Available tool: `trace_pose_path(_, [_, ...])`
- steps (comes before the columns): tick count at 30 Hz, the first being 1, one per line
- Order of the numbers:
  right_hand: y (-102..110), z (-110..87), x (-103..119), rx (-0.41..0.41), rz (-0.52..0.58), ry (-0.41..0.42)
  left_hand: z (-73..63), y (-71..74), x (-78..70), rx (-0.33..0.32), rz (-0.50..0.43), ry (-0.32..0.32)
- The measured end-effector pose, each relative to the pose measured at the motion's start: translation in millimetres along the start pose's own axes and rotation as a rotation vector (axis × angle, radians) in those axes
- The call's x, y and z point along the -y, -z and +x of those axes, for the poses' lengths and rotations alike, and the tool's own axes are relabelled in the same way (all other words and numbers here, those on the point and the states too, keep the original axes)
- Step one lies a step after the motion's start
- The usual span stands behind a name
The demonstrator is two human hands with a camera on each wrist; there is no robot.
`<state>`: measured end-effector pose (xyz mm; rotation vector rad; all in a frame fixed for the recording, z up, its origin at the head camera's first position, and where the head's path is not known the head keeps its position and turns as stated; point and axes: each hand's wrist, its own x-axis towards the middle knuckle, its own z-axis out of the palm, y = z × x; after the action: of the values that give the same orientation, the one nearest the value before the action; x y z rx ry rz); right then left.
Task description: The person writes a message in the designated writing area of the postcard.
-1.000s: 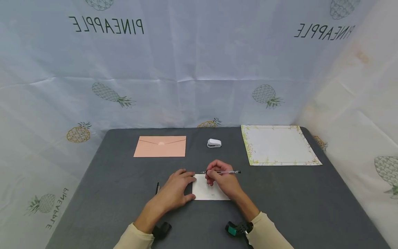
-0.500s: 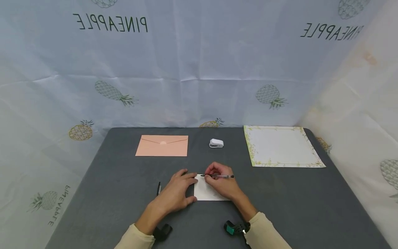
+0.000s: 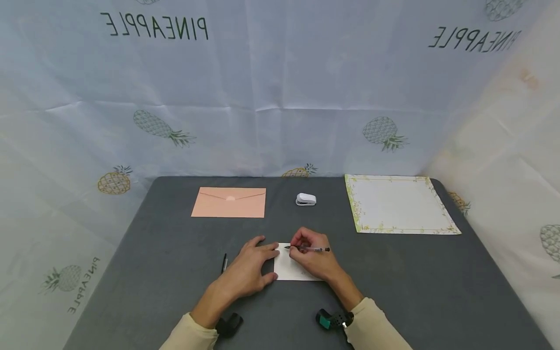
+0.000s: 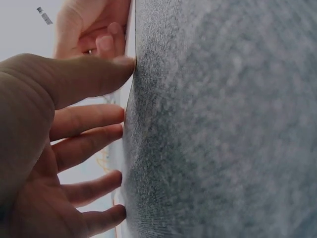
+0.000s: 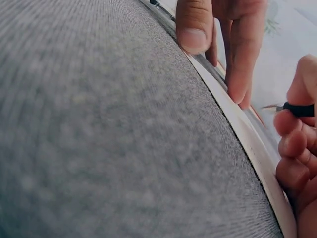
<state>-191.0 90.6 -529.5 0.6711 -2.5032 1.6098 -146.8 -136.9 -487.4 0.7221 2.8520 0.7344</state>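
Observation:
A small white card [image 3: 286,267] lies on the dark table before the person. The left hand [image 3: 247,271] rests at its left side, fingers spread, with fingertips and thumb [image 4: 111,69] at the card's edge in the left wrist view. In the right hand [image 3: 319,260] a gel pen [image 3: 316,249] is pinched, its tip pointing left over the card's upper left part. The right wrist view shows the bare pen tip [image 5: 272,107] a little above the surface. The right hand hides the card's right part; a few faint marks show near its lower edge.
A peach envelope [image 3: 229,204] lies at the back left, a white mini stapler [image 3: 306,200] at the back middle. A large sheet with a floral border [image 3: 398,204] lies at the back right. Beside the left hand is a slim black object [image 3: 224,262], probably a pen cap.
The right hand has brought the pen from the card's top edge down onto its upper left part, with the pen now more firmly gripped. The left hand stays put; the head view shifts slightly.

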Motion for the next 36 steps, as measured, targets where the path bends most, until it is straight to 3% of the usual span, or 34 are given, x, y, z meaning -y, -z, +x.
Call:
trace_pose_path(22, [-4.5, -1.0, 1.4, 0.031, -0.093, 0.073, -2.6, 1.5, -2.5, -0.016, -0.006, -0.011])
trace_pose_path(36, [-3.9, -0.8, -0.1, 0.017, -0.089, 0.087, -1.4, 1.8, -4.8, -0.007, 0.025, -0.001])
